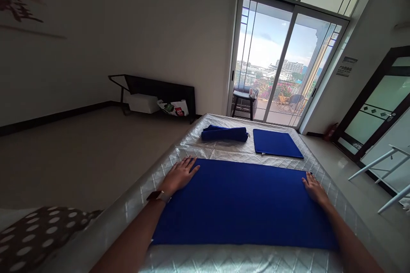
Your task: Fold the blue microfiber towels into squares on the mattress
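A: What lies nearest?

B: A silver-grey cover (237, 261), quilted in diamonds, with a slight sheen. At the lower left is a brown fabric (48, 230) with pale round dots. On the cover, right before the person, the blue cloth (246, 204) lies flat, a smooth, matte, wide four-sided sheet.

A: And the hands?

B: The left hand (181, 172) rests palm down at the cloth's far left corner, fingers stretched out and slightly spread; a watch (160, 196) circles that wrist. The right hand (315, 188) lies over the far right corner, fingers extended and close together. I cannot tell whether any edge is tucked beneath those fingertips.

A: Beyond them?

B: A rumpled blue roll (224, 134), and to its right a flat blue piece (277, 143) with straight edges. Farther off, against the wall, an angular black bench (160, 87) with a blocky white box (142, 103) and a creased, printed bag (174, 108). Then glass doors (285, 64) in pale frames.

A: Counted?

B: Two hands, one watch. Three blue items: one spread, one rolled, one lying flat. One bench, one box, one bag, two door panels.
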`<control>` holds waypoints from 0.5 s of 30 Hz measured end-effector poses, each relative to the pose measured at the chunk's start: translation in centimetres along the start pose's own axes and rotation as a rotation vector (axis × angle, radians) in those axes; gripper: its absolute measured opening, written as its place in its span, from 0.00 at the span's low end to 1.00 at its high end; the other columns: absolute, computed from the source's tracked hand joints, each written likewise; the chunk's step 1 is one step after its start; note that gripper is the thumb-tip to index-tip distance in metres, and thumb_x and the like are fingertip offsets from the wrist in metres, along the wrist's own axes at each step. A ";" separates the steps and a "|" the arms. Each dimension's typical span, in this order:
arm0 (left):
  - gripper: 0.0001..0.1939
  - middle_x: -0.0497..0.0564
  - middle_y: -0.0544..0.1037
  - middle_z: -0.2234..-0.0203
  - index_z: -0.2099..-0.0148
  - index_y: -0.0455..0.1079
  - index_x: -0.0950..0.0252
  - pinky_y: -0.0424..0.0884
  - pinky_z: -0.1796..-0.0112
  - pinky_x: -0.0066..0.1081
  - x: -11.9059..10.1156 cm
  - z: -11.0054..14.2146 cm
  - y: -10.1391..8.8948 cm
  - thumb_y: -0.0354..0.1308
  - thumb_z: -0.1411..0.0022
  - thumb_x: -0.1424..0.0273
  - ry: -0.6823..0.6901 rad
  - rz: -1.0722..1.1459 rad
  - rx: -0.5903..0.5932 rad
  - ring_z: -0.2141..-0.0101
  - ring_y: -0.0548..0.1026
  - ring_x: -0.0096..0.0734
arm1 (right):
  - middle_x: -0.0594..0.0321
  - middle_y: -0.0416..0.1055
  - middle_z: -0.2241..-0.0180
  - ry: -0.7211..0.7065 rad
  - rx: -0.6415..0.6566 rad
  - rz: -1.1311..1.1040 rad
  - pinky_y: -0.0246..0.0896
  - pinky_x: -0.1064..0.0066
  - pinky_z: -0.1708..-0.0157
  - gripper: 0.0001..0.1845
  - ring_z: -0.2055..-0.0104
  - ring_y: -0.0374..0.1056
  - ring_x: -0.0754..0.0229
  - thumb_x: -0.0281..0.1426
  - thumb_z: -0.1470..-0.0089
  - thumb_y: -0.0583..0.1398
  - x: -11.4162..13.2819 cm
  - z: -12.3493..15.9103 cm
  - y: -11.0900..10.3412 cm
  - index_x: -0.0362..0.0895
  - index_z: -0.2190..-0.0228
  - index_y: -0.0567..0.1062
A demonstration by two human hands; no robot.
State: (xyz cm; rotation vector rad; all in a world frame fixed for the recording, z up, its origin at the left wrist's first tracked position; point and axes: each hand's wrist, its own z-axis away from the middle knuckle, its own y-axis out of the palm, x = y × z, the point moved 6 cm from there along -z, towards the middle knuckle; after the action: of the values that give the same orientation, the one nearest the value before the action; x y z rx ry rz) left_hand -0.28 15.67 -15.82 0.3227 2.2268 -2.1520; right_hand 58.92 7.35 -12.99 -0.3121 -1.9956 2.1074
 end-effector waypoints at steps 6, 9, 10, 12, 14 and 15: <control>0.34 0.60 0.52 0.28 0.27 0.50 0.66 0.48 0.34 0.50 0.1 -0.2 0.1 0.37 0.28 0.54 0.014 -0.009 0.000 0.30 0.50 0.46 | 0.49 0.45 0.29 -0.001 -0.035 -0.035 0.39 0.58 0.30 0.38 0.27 0.40 0.53 0.41 0.34 0.38 -0.5 -0.4 0.5 0.30 0.31 0.50; 0.33 0.60 0.55 0.29 0.28 0.53 0.65 0.50 0.34 0.52 0.1 -0.2 0.3 0.39 0.28 0.55 0.040 -0.009 -0.030 0.30 0.52 0.47 | 0.50 0.44 0.28 0.006 -0.020 -0.037 0.38 0.58 0.30 0.38 0.26 0.39 0.54 0.40 0.34 0.37 -0.3 -0.2 0.3 0.31 0.31 0.49; 0.32 0.60 0.56 0.30 0.28 0.54 0.64 0.51 0.35 0.53 0.0 -0.2 0.3 0.39 0.28 0.56 0.050 -0.001 -0.046 0.30 0.53 0.48 | 0.51 0.44 0.28 0.012 -0.013 -0.035 0.39 0.57 0.30 0.38 0.27 0.40 0.54 0.40 0.34 0.37 -0.3 -0.1 0.1 0.32 0.31 0.49; 0.30 0.61 0.58 0.31 0.29 0.55 0.63 0.52 0.35 0.54 0.0 -0.2 0.2 0.38 0.28 0.59 0.063 0.041 -0.073 0.31 0.54 0.48 | 0.50 0.45 0.29 0.027 0.000 -0.028 0.40 0.55 0.30 0.38 0.27 0.41 0.52 0.40 0.34 0.36 -0.2 0.3 -0.4 0.32 0.31 0.50; 0.30 0.63 0.59 0.31 0.29 0.55 0.66 0.54 0.36 0.53 0.2 -0.3 -0.1 0.36 0.27 0.61 0.060 0.103 -0.093 0.31 0.55 0.48 | 0.47 0.47 0.29 0.031 -0.033 -0.020 0.41 0.54 0.31 0.38 0.27 0.44 0.51 0.39 0.34 0.35 0.4 0.8 -1.1 0.31 0.31 0.51; 0.30 0.64 0.59 0.31 0.29 0.55 0.68 0.55 0.36 0.52 0.4 -0.3 -0.4 0.35 0.27 0.62 0.055 0.131 -0.101 0.32 0.56 0.48 | 0.46 0.48 0.30 0.023 -0.065 -0.018 0.41 0.53 0.31 0.38 0.28 0.45 0.51 0.39 0.34 0.34 1.0 1.0 -1.5 0.30 0.31 0.52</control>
State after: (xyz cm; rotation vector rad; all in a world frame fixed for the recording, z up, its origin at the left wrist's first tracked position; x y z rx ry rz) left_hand -0.65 16.02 -15.50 0.5136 2.2635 -1.9821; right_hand 57.70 6.79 -11.42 -0.3268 -2.0498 2.0222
